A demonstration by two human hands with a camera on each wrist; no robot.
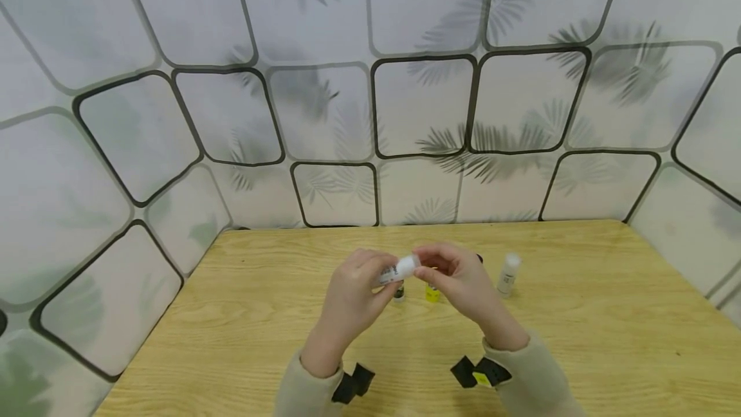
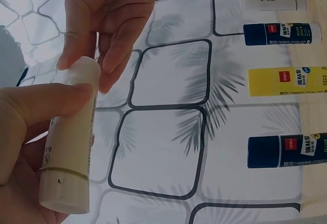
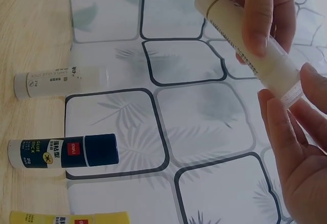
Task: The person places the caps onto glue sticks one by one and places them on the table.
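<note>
A white glue stick [image 1: 399,269] with a translucent cap is held up over the table, tilted. My left hand [image 1: 356,288] grips its body, thumb along one side, as the left wrist view shows with the glue stick's [image 2: 69,142] base toward the camera. My right hand [image 1: 457,278] pinches the ribbed cap end between thumb and fingertips. In the right wrist view the right hand's fingers [image 3: 278,127] lie against one side of that end, the thumb on the other.
Beyond the hands several glue sticks stand upright in a row: a navy one [image 2: 288,151], a yellow one [image 2: 286,82], another navy one [image 2: 281,34] and a white one [image 1: 508,274] at the right. A patterned wall covering [image 1: 422,108] rises behind the wooden table [image 1: 243,314].
</note>
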